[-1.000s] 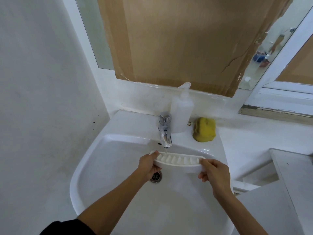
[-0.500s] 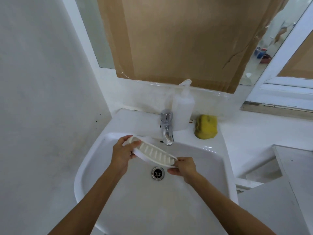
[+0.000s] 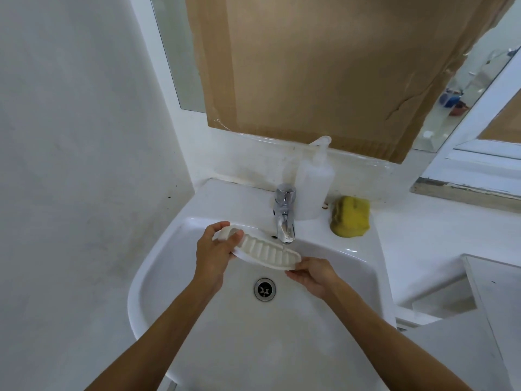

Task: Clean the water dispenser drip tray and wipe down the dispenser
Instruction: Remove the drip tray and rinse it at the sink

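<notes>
One white ribbed drip tray [image 3: 265, 251] is held tilted over the white sink [image 3: 158, 266], just below the single chrome tap [image 3: 285, 214]. The left hand [image 3: 215, 253] grips its raised end and the right hand [image 3: 313, 273] pinches its lower end. The basin looks empty around the drain [image 3: 264, 289]. Behind stand one translucent pump bottle [image 3: 313, 184], contents unclear and no label readable, and one yellow sponge [image 3: 350, 216].

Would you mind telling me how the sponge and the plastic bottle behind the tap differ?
The sponge is yellow and squat; the bottle is translucent white and tall. The sponge lies slumped and lumpy; the bottle stands upright with a spout on top. Both sit on the sink ledge, right of the tap, untouched.
</notes>
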